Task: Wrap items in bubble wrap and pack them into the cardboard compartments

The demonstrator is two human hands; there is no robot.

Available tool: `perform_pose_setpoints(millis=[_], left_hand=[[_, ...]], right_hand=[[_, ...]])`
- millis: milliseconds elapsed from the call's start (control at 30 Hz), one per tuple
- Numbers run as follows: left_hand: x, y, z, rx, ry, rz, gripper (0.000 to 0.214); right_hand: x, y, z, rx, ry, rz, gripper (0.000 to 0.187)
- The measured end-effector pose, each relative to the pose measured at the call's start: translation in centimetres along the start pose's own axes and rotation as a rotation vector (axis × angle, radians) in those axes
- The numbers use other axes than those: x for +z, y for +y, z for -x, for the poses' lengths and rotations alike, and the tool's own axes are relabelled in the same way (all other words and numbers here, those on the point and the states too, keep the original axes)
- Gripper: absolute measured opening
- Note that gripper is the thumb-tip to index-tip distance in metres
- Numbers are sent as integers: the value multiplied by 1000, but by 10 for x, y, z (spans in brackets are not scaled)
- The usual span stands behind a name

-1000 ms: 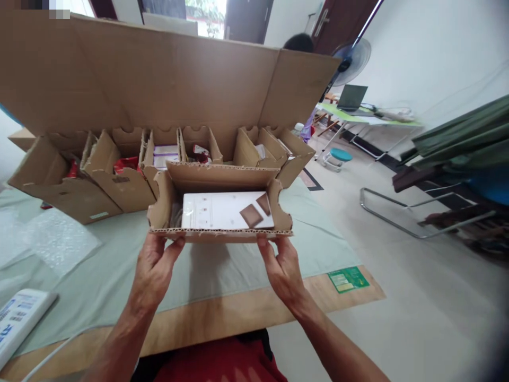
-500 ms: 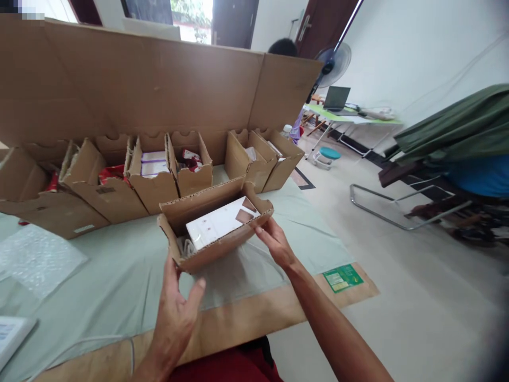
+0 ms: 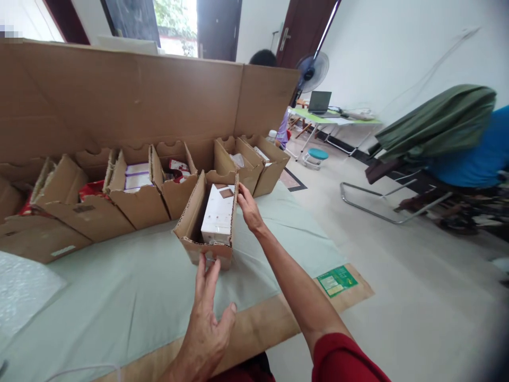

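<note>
A small open-topped tray of brown corrugated cardboard point(image 3: 190, 220) is set lengthwise on a pale green cloth point(image 3: 119, 286), just in front of a row of similar cardboard trays point(image 3: 139, 204). A flat white box point(image 3: 218, 217) is held inside it. Its near end is touched by the spread, open left hand point(image 3: 207, 329). Its right wall is met by the right hand point(image 3: 248, 209); whether it is gripped cannot be told.

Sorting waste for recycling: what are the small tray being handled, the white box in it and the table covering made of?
Small tray: brown corrugated cardboard, matte; fluting shows along its cut edges. White box: probably smooth paperboard, faintly glossy. Table covering: pale green cloth, seemingly, from its soft wrinkles.
</note>
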State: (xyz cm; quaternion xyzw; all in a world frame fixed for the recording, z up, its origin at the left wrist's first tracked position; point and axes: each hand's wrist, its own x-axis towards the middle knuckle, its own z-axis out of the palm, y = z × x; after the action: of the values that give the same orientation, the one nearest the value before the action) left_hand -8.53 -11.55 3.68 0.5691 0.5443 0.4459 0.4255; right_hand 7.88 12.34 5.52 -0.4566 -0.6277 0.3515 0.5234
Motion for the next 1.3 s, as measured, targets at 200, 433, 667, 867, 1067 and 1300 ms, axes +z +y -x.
perform_pose_setpoints(millis=[200, 433, 667, 867, 1067, 1300], left_hand=[[5, -1, -11, -48, -38, 26, 75], [18, -8, -22, 75, -84, -22, 80], [36, 10, -44, -24, -145, 11, 77], [53, 17, -70, 40, -31, 37, 78], [68, 17, -91, 4, 8, 73, 83], [81, 10, -133, 49, 111, 79, 82]], right_hand=[[11, 7, -2, -31, 17, 13, 89], [9, 13, -13, -33, 12, -18, 90], [0, 16, -13, 24, 1, -214, 76], [-12, 11, -1, 14, -18, -228, 69], [-19, 34, 23, 152, -32, -254, 72], [-19, 72, 40, 302, 16, -173, 84]])
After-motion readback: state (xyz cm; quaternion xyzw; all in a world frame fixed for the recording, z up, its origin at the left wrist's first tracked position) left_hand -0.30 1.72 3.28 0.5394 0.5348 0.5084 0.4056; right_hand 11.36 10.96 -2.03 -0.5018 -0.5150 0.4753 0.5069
